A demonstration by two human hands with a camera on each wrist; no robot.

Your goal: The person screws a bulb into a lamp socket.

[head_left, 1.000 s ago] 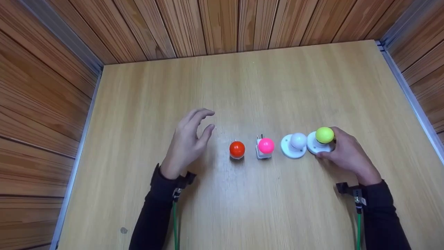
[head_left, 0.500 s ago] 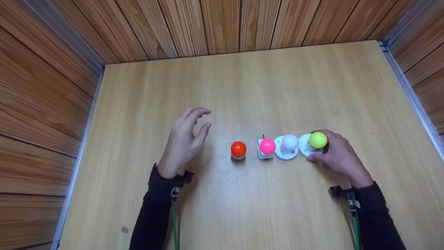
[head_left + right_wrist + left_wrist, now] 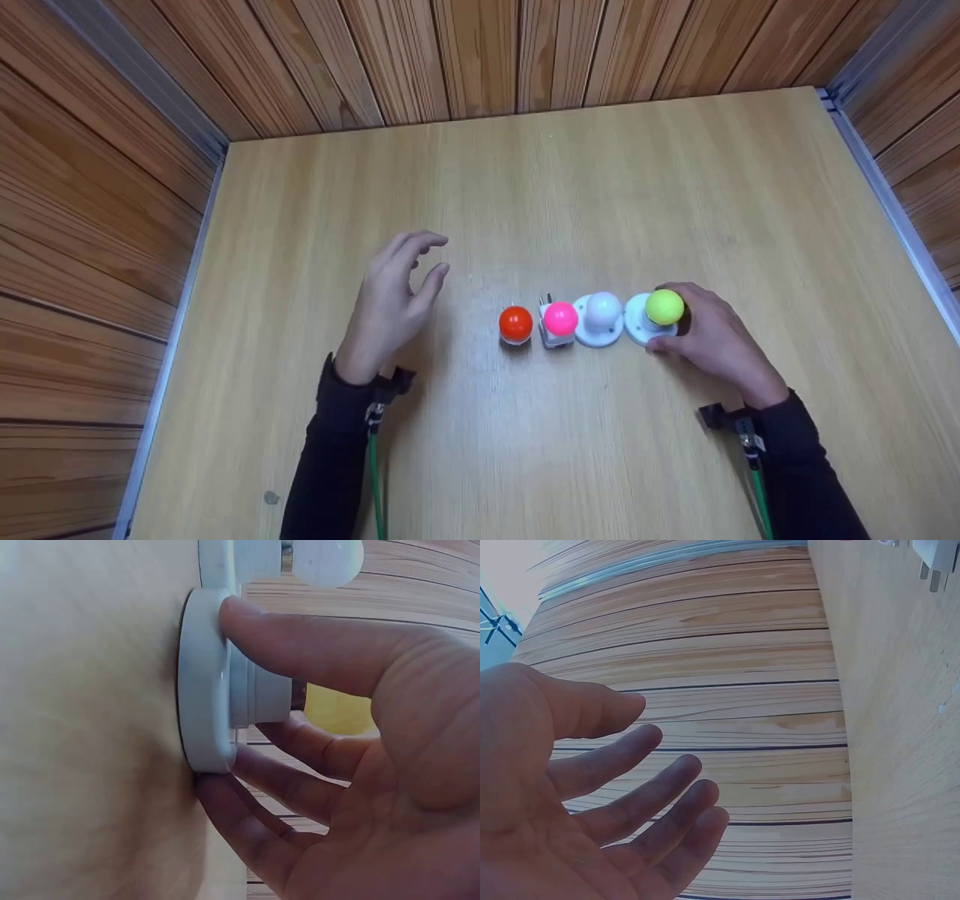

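My right hand [image 3: 712,334] grips the round white lamp holder [image 3: 201,682] that carries a yellow bulb [image 3: 664,307]. In the right wrist view the thumb lies on the edge of its base and the fingers curl round the other side. To its left, base against base, is a second round holder with a white bulb [image 3: 603,310]. Beside that sits a pink bulb [image 3: 560,319] in a white plug-in holder with metal prongs. A red bulb [image 3: 515,324] ends the row. My left hand [image 3: 390,304] hovers left of it, fingers loosely bent, holding nothing.
The row stands on a light wooden table [image 3: 480,187]. Wood-plank walls [image 3: 480,60] rise behind it and on both sides, with metal strips along the side edges. A green cable [image 3: 377,480] runs from each wrist strap.
My right hand has slid the yellow bulb's holder left across the table. The white bulb's holder and then the pink bulb's plug moved left with it, nearer the red bulb, which stayed put.
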